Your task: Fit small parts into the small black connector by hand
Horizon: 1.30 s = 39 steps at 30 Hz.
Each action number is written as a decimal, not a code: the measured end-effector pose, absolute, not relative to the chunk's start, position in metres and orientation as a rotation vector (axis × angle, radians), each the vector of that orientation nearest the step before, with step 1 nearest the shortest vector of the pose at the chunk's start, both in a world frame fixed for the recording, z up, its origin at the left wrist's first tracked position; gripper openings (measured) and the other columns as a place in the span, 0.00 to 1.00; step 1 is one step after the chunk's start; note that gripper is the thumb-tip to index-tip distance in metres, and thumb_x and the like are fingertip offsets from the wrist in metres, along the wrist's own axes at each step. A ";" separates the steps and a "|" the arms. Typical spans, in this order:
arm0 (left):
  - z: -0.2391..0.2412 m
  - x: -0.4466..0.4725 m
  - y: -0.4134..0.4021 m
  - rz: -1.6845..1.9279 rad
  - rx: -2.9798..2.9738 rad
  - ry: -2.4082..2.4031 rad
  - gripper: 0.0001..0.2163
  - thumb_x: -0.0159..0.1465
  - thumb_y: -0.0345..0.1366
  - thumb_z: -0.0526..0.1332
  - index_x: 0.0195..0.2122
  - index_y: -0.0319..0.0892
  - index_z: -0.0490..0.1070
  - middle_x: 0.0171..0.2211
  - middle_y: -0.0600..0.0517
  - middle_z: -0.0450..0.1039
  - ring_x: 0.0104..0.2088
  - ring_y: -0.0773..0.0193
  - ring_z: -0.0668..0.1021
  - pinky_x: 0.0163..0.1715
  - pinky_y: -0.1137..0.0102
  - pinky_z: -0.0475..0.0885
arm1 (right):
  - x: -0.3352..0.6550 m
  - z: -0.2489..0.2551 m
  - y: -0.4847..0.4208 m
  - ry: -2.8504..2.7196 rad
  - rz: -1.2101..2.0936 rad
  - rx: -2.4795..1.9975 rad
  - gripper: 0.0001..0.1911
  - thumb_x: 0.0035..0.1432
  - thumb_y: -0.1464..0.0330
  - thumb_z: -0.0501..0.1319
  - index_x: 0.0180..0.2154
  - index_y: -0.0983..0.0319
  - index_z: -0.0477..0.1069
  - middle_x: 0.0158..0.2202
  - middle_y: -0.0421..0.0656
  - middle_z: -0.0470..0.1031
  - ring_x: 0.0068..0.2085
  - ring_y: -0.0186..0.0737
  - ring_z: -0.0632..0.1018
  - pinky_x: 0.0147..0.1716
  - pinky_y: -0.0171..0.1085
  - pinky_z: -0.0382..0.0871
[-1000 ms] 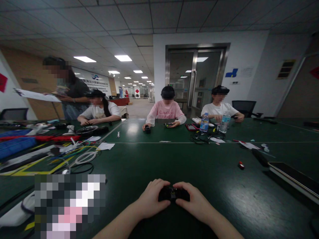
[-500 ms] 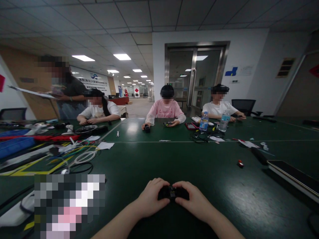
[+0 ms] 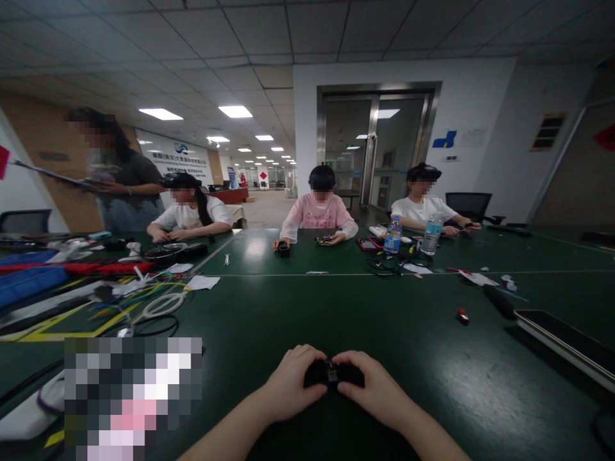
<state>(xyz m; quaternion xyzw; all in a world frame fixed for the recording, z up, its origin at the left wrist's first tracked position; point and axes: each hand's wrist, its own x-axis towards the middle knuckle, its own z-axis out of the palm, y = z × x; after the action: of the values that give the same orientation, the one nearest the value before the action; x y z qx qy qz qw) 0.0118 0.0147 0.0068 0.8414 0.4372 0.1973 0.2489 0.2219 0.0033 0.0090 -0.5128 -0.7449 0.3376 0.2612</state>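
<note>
Standing person [image 3: 129, 169], far left: has shifted leftward, uncovering more of the lettered wall sign [image 3: 180, 159]; the clipboard [image 3: 54, 173], earlier showing a broad white face, now appears nearly edge-on. Seated person in white [image 3: 418, 209], far right: one hand [image 3: 450, 230], formerly between the two bottles, now lies right of both.

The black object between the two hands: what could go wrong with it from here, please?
The black object might slip or tip if the left hand or the right hand loosens, since each holds it from one side between fingers and thumb. The hands also cover much of it, so a poor grip could perhaps go unnoticed.
</note>
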 end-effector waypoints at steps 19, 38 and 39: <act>0.003 0.010 0.017 0.579 2.271 1.160 0.18 0.55 0.32 0.64 0.47 0.48 0.67 0.45 0.52 0.68 0.45 0.58 0.70 0.47 0.65 0.63 | 0.222 0.009 0.004 -2.007 0.931 -1.357 0.19 0.47 0.72 0.62 0.44 0.56 0.72 0.44 0.42 0.75 0.48 0.46 0.73 0.49 0.43 0.64; 0.009 0.010 0.015 0.541 2.243 1.170 0.18 0.55 0.34 0.64 0.48 0.46 0.67 0.46 0.50 0.68 0.47 0.56 0.69 0.47 0.64 0.63 | 0.223 0.007 0.004 -1.995 0.936 -1.338 0.19 0.48 0.72 0.64 0.44 0.55 0.73 0.44 0.41 0.74 0.47 0.45 0.73 0.49 0.43 0.64; 0.010 0.010 0.014 0.534 2.236 1.175 0.18 0.55 0.34 0.63 0.48 0.46 0.67 0.46 0.50 0.68 0.47 0.56 0.69 0.48 0.63 0.63 | 0.223 0.007 0.004 -1.994 0.936 -1.334 0.19 0.48 0.71 0.64 0.44 0.55 0.73 0.44 0.41 0.74 0.47 0.45 0.73 0.49 0.43 0.65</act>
<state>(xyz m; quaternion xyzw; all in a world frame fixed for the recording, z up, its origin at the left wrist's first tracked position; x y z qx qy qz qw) 0.0104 0.0142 0.0101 0.8323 0.4375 0.1990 0.2763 0.2234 0.0041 0.0066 -0.4974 -0.7434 0.3489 0.2795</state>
